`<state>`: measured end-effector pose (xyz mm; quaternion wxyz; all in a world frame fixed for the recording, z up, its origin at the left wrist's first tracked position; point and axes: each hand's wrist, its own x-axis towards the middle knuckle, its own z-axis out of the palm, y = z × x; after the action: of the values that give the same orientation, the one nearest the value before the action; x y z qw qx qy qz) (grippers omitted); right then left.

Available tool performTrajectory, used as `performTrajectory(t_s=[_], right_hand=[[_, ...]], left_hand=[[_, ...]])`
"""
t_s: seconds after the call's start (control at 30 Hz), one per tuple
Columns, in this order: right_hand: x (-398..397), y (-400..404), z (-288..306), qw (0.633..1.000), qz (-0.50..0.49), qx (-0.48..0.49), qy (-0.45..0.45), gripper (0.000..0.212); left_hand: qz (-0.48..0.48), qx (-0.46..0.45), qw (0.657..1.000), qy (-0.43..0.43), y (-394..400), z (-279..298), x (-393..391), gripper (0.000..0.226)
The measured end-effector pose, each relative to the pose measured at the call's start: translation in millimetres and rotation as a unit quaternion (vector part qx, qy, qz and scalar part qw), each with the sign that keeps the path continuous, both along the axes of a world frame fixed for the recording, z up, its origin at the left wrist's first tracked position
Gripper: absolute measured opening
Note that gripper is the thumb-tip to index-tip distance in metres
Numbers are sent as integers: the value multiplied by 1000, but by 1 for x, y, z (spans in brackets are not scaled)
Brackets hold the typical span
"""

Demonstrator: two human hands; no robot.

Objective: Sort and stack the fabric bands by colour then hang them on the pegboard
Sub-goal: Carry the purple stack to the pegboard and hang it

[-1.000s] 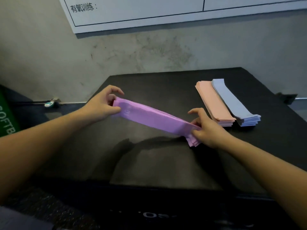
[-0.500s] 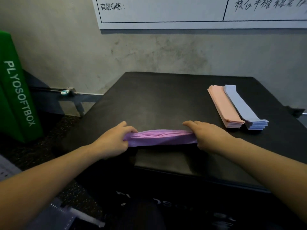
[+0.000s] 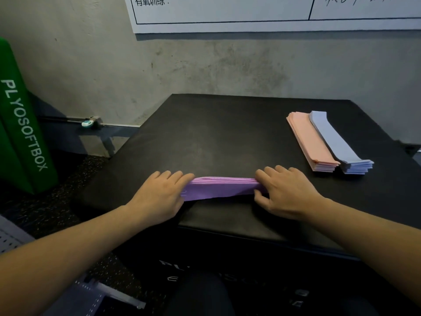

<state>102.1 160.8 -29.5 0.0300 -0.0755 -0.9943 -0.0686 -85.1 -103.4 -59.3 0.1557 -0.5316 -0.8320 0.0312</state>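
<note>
A stack of purple fabric bands (image 3: 219,190) lies lengthways near the front edge of the black box (image 3: 216,137), its layered long edge turned up. My left hand (image 3: 159,197) covers and holds its left end, thumb hidden. At the right end my right hand (image 3: 287,192) grips it, fingers over the top and thumb on the near face. On the right side of the box lie a pink band stack (image 3: 309,142) and a light blue band stack (image 3: 337,142), side by side and touching. A grey perforated board (image 3: 9,240) shows at the lower left.
A green soft box (image 3: 20,124) stands on the floor at the left against the concrete wall. A white printed sheet (image 3: 250,12) hangs on the wall above the black box. Dark speckled floor lies left of the box.
Both hands brought the purple stack down from mid-air to the box top near its front edge and moved closer together. The view shifted; the pink and blue stacks did not move.
</note>
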Motion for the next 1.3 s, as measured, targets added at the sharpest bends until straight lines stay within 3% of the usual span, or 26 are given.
performTrajectory(t_s=[0.1,0.23,0.43,0.5,0.67,0.93,1.03,1.3], right_hand=[[1,5,0,1000,18,8,-3,34],[0,11,3,999,33,-1,-22,32],[-1,15,10,994,20,-99,-31,23],[-3,12,14,991,10,-136,-15,19],[-4,-7,38,974,23,-224,25,16],[-34,-81,76,951,117,-270,96,8],[-48,-128,92,930,178,-297,126,12],[-61,-261,116,889,298,-339,82,6]], left_hand=[[-9,17,1000,-10,-2,0,3,54],[-19,48,998,-17,0,0,5,40],[31,-4,997,-72,8,27,11,27],[38,9,993,-113,8,38,17,12],[97,68,961,-249,-18,67,39,13],[207,137,942,-224,-117,123,88,3],[235,166,944,-161,-166,144,112,4],[333,198,920,-58,-292,166,196,5]])
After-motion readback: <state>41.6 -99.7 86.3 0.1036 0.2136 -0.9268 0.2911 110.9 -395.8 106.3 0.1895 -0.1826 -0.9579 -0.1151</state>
